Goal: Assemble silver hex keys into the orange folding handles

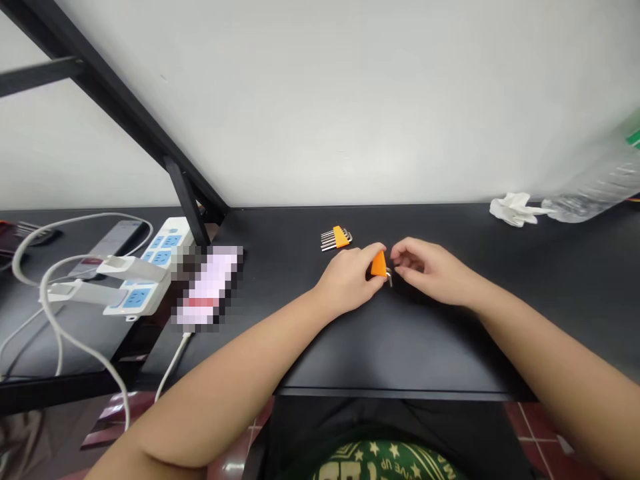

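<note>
My left hand (350, 277) is closed on an orange hex key holder (379, 265), gripped between thumb and fingers. A bent silver hex key (390, 276) sticks out at the holder's right side. Just to the right, my right hand (430, 270) has its fingers loosely curled, with a gap between thumb and forefinger. Its thumb tip is close to the hex key; I cannot tell whether they touch. Behind my left hand, a second orange holder (343, 237) filled with several hex keys lies on the black table (400, 353).
To the left lie a pixelated phone (209, 287) on a charging cable and a white power strip (155, 267) with plugs. A black metal frame (187, 200) stands there. Crumpled tissue (515, 209) and a clear plastic bottle (595, 193) are at the back right, by the wall.
</note>
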Tool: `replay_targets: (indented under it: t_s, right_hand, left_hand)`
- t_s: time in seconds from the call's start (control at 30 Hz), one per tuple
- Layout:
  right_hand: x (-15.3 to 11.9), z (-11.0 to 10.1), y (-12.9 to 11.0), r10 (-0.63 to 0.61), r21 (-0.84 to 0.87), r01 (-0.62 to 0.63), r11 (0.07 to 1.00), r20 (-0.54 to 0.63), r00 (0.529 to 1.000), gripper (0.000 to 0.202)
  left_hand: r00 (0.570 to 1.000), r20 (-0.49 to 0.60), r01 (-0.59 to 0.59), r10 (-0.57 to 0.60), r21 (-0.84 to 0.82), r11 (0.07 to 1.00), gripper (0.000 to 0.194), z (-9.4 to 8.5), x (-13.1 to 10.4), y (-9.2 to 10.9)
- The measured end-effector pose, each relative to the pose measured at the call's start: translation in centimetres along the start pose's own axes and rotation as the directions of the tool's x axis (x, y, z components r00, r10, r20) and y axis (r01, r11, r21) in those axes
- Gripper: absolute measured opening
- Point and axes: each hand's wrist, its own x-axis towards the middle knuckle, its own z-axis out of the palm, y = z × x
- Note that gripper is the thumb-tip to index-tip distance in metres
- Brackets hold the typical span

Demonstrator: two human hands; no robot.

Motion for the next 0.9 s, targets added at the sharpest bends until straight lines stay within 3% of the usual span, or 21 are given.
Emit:
replay_targets:
  t_s: [0.07,0.13,0.23,0.37,0.47,0.67,0.9]
  right_hand:
    - [-0.2,-1.1,0.9,-0.056,-0.341,0.044,0.939,-0.026,0.998,0.011]
    - [-0.4,-2.0,1.7,-0.070,-0.520,0.051,0.853,-0.016,0.997,0.013]
    - [-0.5,-2.4,2.2,-0.016,-0.624,0.025,0.781,0.021,1.000,0.012]
    - [-0.6,-1.7,1.2,0.047,-0.701,0.000,0.713,0.049,0.998,0.013]
    - [-0.6,-1.4,0.5,0.049,-0.708,-0.007,0.706,0.039,0.998,0.013]
    - [-0.7,-1.5,-0.2,-0.112,-0.454,0.123,0.882,0.051,0.992,0.005]
    - [-0.7,-1.3,-0.5,-0.231,-0.407,0.221,0.887,0.024,0.973,0.015]
  left_hand:
    - [1.000,-0.016,0.018,-0.018,-0.032,0.999,0.041,0.2,0.0,-0.3]
    - [0.999,-0.023,0.021,-0.022,-0.063,0.998,0.046,0.3,0.1,-0.6]
    - [1.000,-0.014,0.014,-0.016,-0.087,0.996,0.047,0.4,0.1,-0.8]
    - [1.000,-0.003,0.013,-0.013,-0.088,0.996,0.049,0.3,0.1,-0.8]
    - [1.000,0.002,0.008,-0.008,-0.091,0.996,0.048,0.2,0.1,-0.7]
    - [1.000,-0.010,0.006,-0.007,-0.132,0.991,0.047,0.2,0.1,-0.8]
    - [1.000,0.010,0.010,-0.008,-0.159,0.987,0.045,0.2,0.1,-0.9]
